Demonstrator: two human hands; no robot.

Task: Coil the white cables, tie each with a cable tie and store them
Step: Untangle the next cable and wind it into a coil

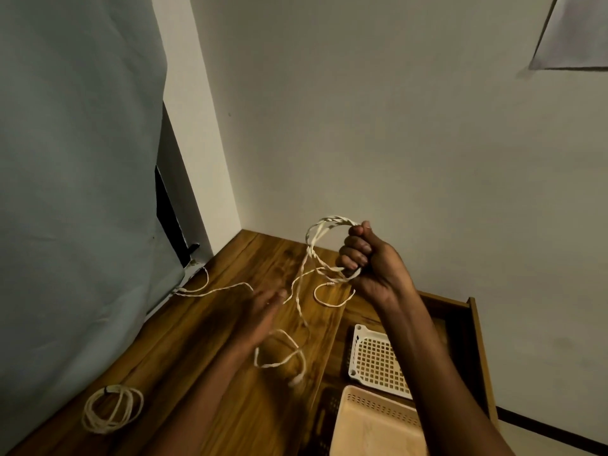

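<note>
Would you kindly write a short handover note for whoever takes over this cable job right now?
Right hand grips a half-wound coil above the table; its loose tail trails down over the wood.
Left hand is open, reaching toward the tail.
Done: one tied coil lies near the table's left edge.
Left: finish winding, tie it, then store both; baskets sit in the open drawer on the right.

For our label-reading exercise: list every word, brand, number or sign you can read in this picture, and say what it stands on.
None: no readable text anywhere.
The sheet on the wall shows blank.
The white mesh basket and peach basket bear no visible label.
The tied coil has only a dark tie, unmarked.
</note>
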